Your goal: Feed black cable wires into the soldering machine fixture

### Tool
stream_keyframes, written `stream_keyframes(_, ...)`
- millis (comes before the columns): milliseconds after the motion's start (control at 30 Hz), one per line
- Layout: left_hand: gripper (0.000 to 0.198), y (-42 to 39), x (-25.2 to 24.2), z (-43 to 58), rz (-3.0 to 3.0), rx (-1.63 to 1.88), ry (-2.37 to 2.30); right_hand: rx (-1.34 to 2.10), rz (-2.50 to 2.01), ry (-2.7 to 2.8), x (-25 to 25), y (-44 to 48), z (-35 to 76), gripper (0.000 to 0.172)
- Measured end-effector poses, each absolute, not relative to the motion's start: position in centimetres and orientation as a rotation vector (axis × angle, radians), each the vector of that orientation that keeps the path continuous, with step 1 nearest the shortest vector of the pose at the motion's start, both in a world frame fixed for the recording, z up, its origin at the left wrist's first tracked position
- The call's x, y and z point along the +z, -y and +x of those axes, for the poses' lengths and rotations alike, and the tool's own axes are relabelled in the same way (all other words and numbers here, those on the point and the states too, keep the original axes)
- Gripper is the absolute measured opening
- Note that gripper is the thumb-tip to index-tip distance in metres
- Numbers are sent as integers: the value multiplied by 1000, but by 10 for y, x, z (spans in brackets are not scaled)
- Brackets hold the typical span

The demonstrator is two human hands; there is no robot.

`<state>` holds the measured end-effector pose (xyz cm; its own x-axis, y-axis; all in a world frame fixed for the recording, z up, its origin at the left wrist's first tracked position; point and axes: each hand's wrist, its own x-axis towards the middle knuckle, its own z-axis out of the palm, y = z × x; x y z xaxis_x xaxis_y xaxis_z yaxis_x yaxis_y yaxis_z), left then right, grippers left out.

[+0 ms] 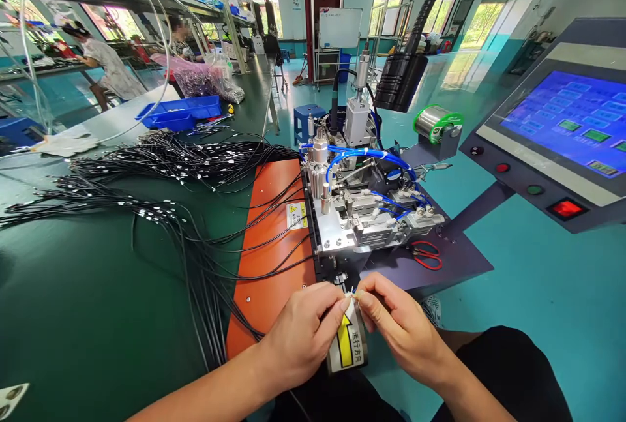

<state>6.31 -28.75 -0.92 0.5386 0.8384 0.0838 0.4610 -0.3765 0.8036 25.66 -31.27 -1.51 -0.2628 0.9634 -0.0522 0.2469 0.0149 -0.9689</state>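
My left hand is closed in a pinch, thumb against forefinger, above the front end of the machine. Thin light-coloured wire ends show between its fingertips and those of my right hand, which is pinched too. The two hands almost meet. Just below them is the machine's rounded front end, with a white label bearing a yellow arrow. Beyond my hands stands the metal soldering machine with blue air tubes. Several black cables run to it across an orange plate.
Bundles of black cables cover part of the green table at left. Red-handled scissors lie right of the machine, below a solder spool. A control screen juts in from the right. A blue tray is farther back.
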Motion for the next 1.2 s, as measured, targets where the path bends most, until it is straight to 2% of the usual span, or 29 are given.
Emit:
stream_keyframes(433,30,290,-11,63,2153,609,-1068,1028,-1269,1845,-13,308,260,22)
stream_keyframes(800,24,283,-16,57,2215,718,-1037,1076,-1361,1633,-32,299,252,27)
stream_keyframes(933,28,280,-21,55,2233,753,-1060,1063,-1376,1598,-41,293,251,27)
stream_keyframes(1067,20,278,-27,53,2323,790,-1108,1055,-1372,1581,-49,287,249,27)
stream_keyframes(1200,22,276,-31,52,2315,799,-1121,1042,-1374,1581,-56,283,247,26)
